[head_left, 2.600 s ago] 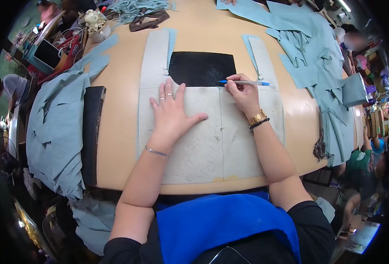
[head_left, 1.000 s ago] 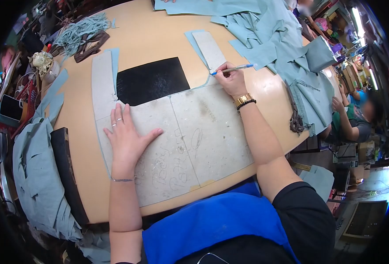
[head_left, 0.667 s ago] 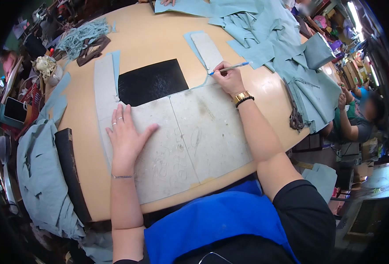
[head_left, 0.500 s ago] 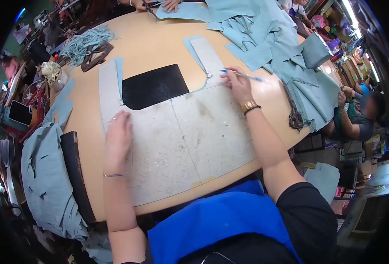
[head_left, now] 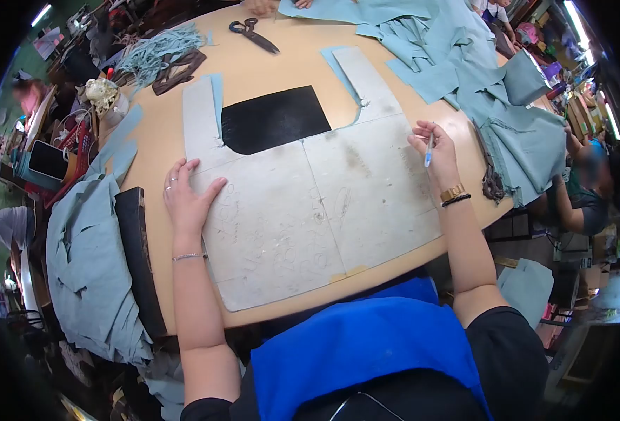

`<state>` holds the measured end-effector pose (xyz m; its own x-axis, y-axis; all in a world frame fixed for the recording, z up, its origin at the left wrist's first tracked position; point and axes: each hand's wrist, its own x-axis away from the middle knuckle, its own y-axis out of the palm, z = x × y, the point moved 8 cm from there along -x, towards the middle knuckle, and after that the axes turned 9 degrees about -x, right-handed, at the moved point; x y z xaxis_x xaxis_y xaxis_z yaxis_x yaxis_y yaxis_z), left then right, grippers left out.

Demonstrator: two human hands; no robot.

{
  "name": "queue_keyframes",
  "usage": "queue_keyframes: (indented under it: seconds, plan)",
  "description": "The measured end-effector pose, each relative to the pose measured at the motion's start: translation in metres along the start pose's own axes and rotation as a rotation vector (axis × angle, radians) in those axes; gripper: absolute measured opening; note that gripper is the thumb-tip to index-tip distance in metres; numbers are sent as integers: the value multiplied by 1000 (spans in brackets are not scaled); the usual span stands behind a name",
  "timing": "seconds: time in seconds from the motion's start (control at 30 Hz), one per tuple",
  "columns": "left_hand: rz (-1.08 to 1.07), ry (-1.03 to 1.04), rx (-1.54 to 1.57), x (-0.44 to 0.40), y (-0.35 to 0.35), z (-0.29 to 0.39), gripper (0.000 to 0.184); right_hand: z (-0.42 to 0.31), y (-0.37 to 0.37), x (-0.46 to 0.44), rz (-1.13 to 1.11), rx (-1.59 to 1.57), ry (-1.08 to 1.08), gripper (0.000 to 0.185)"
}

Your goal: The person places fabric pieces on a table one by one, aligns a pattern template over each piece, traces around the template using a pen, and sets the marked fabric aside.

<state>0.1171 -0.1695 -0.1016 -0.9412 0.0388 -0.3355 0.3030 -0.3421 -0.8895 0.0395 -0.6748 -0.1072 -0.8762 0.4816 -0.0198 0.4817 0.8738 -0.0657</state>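
Observation:
A pale U-shaped template with handwriting on it lies on the table over light blue fabric, whose edge shows beside both arms. My left hand rests at the template's left edge, thumb spread from the fingers, holding nothing. My right hand is at the template's right edge with a blue-tipped pen between its fingers, the pen pointing down toward me. Between the template's two arms sits a black sheet.
Dark scissors lie on the table at the far side, near another person's hands. Blue fabric is heaped at the right and left. A dark bar stands left, and more scissors lie right.
My right hand has left the template's inner corner, moved right and turned the pen. My left hand has slid to the left edge. The far scissors now lie on the table.

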Motion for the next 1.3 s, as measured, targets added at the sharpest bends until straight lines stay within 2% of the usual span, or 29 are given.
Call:
queue_keyframes:
  seconds: [0.17,0.27,0.47,0.77,0.87,1.23,1.3]
  plan:
    - [11,-5,6,1,-1,0,64,4,7,0,-28,5,118,61]
    - [21,2,17,1,0,1,62,10,9,-1,-17,392,66,60]
    - [17,-15,36,0,-2,1,61,8,12,-5,-12,555,49,59]
    - [20,-17,115,0,-1,-3,60,4,17,-5,14,544,8,55]
    - [36,-1,108,1,-1,-9,60,5,17,-5,-22,601,40,61]
    - [11,-20,119,-1,-3,-5,59,2,21,-5,-29,616,22,61]
    - [-22,-28,97,-1,-1,-5,58,-15,28,-3,-86,885,-22,57]
